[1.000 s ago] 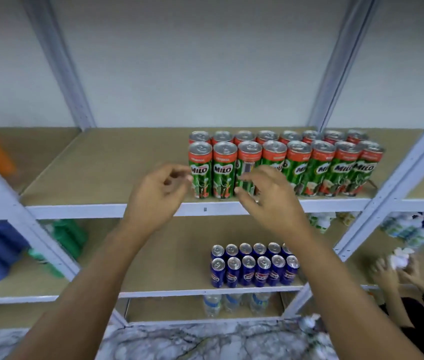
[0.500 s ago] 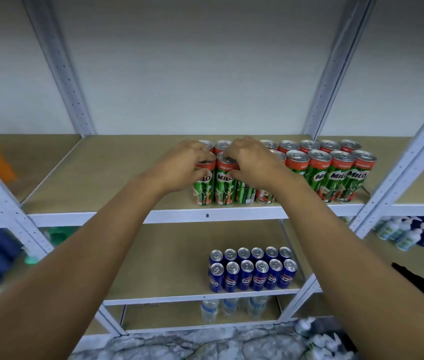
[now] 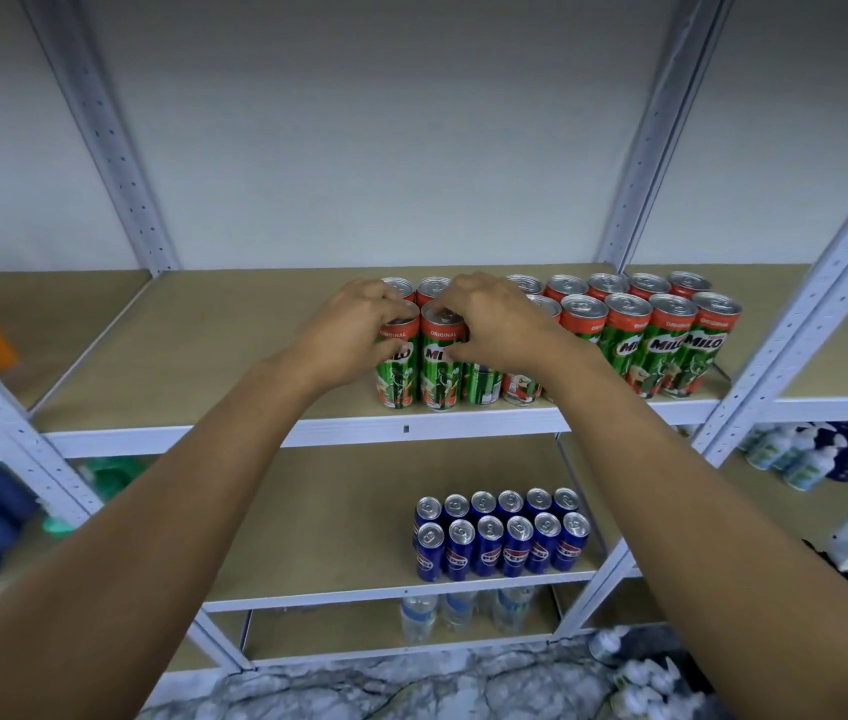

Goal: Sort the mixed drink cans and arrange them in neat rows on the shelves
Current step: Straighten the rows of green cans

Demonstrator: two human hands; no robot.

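Milo cans (image 3: pixel 671 350) stand two rows deep on the upper shelf (image 3: pixel 235 345). Left hand (image 3: pixel 354 337) grips the end can (image 3: pixel 397 368); right hand (image 3: pixel 494 324) pinches its neighbour (image 3: pixel 440 368) — likely squaring labels forward, flush with the row rightward.

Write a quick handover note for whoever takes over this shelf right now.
Left hand grips the leftmost front green-and-red Milo can. Right hand grips the one beside it.
Milo cans stand in two rows on the upper wooden shelf; blue cans in two rows on the shelf below.
Done: both sorts separated.
Left: square up the left front Milo cans.
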